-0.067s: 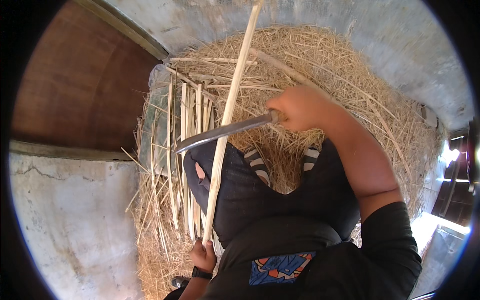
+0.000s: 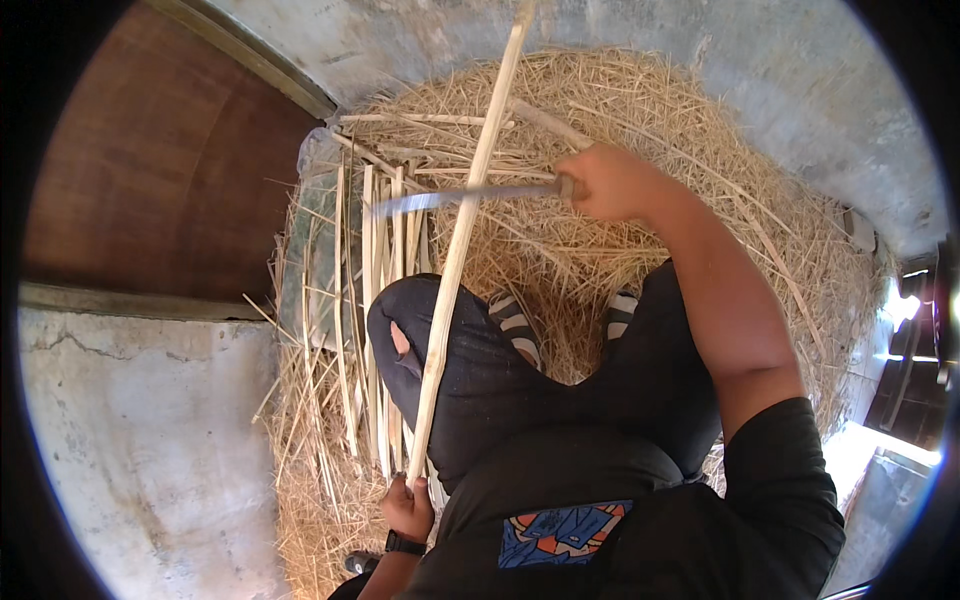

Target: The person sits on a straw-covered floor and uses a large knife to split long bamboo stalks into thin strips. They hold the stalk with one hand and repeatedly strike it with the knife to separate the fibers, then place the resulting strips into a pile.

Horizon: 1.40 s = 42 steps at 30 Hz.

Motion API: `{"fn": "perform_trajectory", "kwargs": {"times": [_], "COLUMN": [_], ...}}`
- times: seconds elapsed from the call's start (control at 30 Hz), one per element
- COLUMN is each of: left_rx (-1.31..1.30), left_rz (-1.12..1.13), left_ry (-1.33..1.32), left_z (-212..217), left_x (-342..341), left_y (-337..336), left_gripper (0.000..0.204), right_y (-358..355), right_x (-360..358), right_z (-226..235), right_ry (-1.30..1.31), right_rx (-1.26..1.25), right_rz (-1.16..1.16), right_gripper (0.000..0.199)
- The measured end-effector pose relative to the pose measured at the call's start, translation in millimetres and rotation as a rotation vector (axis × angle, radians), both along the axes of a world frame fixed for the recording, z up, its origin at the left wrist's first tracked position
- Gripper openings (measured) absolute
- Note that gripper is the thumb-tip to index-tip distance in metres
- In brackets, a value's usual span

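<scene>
A long pale split strip, bamboo or wood, [image 2: 455, 260] slants up across my left thigh, and its upper end reaches the top of the view. My left hand [image 2: 408, 508], wearing a dark wristband, is closed around its lower end. With my right hand [image 2: 612, 182] I grip the handle of a long, slightly curved knife [image 2: 430, 199]. The blade, smeared by motion, lies across the strip in its upper half. Whether the edge cuts into the strip I cannot tell.
Several pale split strips [image 2: 383, 320] lie side by side left of my knee. Straw shavings [image 2: 640, 110] cover the floor around my striped footwear [image 2: 514, 325]. A thicker stick [image 2: 545, 122] rests on the straw beyond my right hand. Grey walls [image 2: 150, 440] and a brown panel [image 2: 170, 170] stand close by.
My right hand has moved farther away and slightly right, carrying the knife higher along the strip. The strip's upper end has shifted slightly right; my left hand keeps its hold.
</scene>
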State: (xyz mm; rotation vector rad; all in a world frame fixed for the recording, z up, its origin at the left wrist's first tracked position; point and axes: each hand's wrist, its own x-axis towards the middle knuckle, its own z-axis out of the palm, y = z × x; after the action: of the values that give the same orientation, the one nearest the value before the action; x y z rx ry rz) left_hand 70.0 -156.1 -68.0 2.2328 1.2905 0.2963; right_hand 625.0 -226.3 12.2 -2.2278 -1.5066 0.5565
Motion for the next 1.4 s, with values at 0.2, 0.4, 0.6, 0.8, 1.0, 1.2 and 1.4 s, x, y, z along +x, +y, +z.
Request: {"fn": "perform_trajectory", "kwargs": {"times": [0.2, 0.4, 0.6, 0.8, 1.0, 1.2, 1.4], "left_rx": [-0.002, -0.713, -0.804, -0.072, 0.052, -0.107, -0.033], "left_rz": [-0.072, -0.082, -0.025, -0.141, -0.107, -0.113, -0.136], "left_ry": [0.04, -0.146, -0.132, 0.095, 0.061, -0.055, 0.077], "left_z": [-1, 16, 11, 9, 4, -3, 4], "left_x": [-3, -13, -21, -10, 2, -8, -3], "left_y": [5, 42, 49, 33, 17, 24, 27], "left_gripper": [0.04, 0.048, 0.048, 0.049, 0.047, 0.046, 0.048], "right_y": [6, 7, 8, 3, 1, -4, -11], "right_x": [-24, 8, -18, 5, -5, -35, 9], "right_z": [-4, -18, -14, -24, -14, 21, 3], "right_ry": [-0.211, 0.012, -0.064, -0.077, -0.043, 0.082, 0.151], "right_rx": [0.064, 0.063, 0.007, -0.07, 0.001, -0.154, -0.061], "right_rz": [0.202, -0.003, 0.226, 0.148, 0.131, 0.247, -0.129], "right_gripper": [0.016, 0.023, 0.026, 0.027, 0.028, 0.023, 0.025]}}
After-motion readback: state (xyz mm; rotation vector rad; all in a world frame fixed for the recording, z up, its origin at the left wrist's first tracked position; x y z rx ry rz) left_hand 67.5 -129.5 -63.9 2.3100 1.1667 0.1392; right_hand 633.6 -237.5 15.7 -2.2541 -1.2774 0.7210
